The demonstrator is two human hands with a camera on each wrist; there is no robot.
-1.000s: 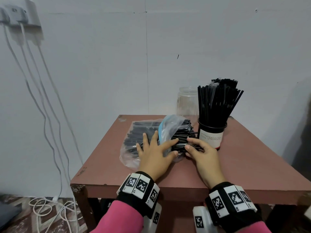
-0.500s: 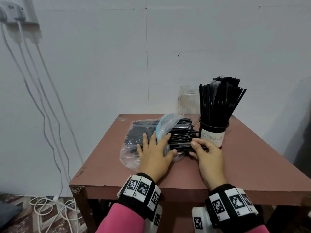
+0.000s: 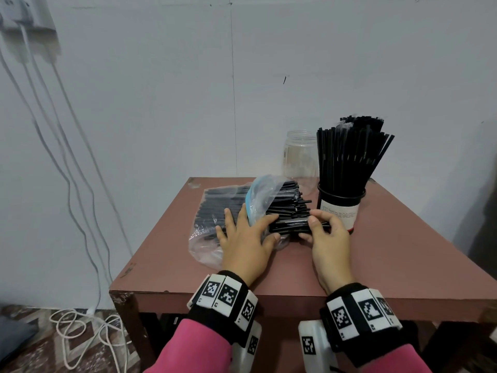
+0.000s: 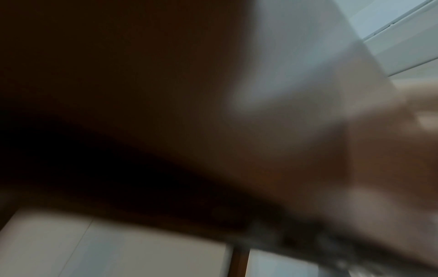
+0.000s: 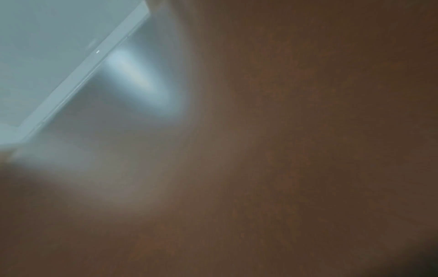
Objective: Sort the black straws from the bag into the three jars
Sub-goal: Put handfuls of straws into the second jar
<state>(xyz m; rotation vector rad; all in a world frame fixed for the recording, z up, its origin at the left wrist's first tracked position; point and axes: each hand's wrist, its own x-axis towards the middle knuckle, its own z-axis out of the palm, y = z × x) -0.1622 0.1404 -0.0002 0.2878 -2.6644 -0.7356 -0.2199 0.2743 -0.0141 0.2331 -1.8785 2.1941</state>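
- The left hand (image 3: 246, 239) lies palm down with its fingers spread and nearly straight, thumb angled out to the right.
- The right hand (image 3: 326, 238) sits just beside it, fingers curled forward and thumb tucked beneath in a pinching pose.
- Both wrists wear black bands carrying square black-and-white markers, with pink sleeves behind them.
- Both forearms reach forward, roughly parallel.
- Both wrist views are too blurred to show any fingers.

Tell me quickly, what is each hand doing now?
Left hand: open, flat on the bag.
Right hand: closed, pinching some straws at the bag's mouth.
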